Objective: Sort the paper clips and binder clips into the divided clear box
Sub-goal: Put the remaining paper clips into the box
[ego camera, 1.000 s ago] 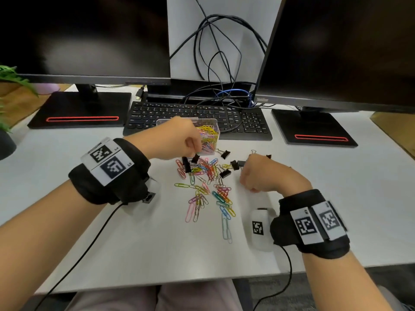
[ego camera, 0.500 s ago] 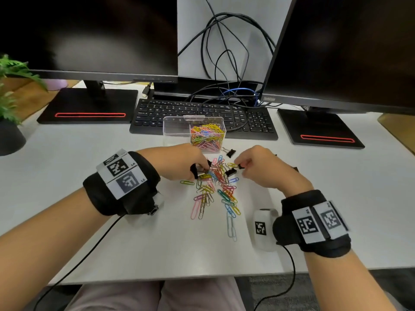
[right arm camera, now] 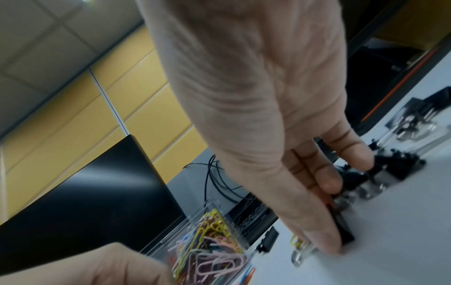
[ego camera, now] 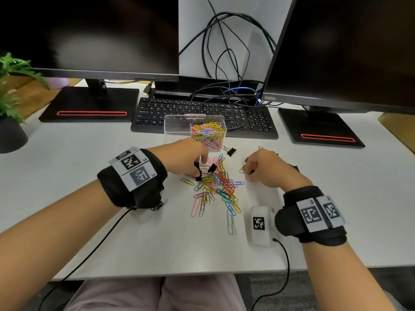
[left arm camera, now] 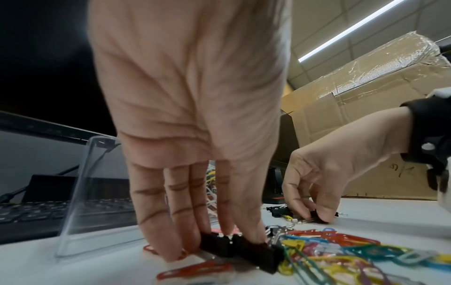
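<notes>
— White desk [ego camera: 67, 176], two dark monitors along its far edge, keyboard [ego camera: 202, 115] between them. Why does the divided clear box [ego camera: 177, 125] sit just in front of the keyboard rather than nearer the person?

— Likely so both hands can work the loose pile on the near side and drop things in with a short reach forward. Its right compartment is already heaped with coloured paper clips [ego camera: 208, 135]; the left one looks empty, presumably kept for the binder clips.

— And the pile itself?

— More paper clips [ego camera: 215, 189] lie scattered mid-desk, toward the near edge from the box, with black binder clips mixed in at the far side of the heap. One binder clip [ego camera: 231, 151] lies apart, just right of the box.

— What is the left hand [ego camera: 186, 158] doing?

— Its fingers point down at the far left of the pile, tips curled onto two black binder clips [left arm camera: 234, 248], pinching them against the desk. The wrist view shows the fingertips pressed on the clip bodies, which suits gathering several at once.

— The right hand [ego camera: 267, 169]?

— Curled over the desk right of the pile, thumb and fingers pinching a small black binder clip [right arm camera: 341, 233] whose wire handles stick out. More binder clips lie beyond its fingers toward the right edge, though that part is blurred.

— So the step in hand?

— I judge it to be picking binder clips out of the heap, with the many paper clips left for after.
</notes>
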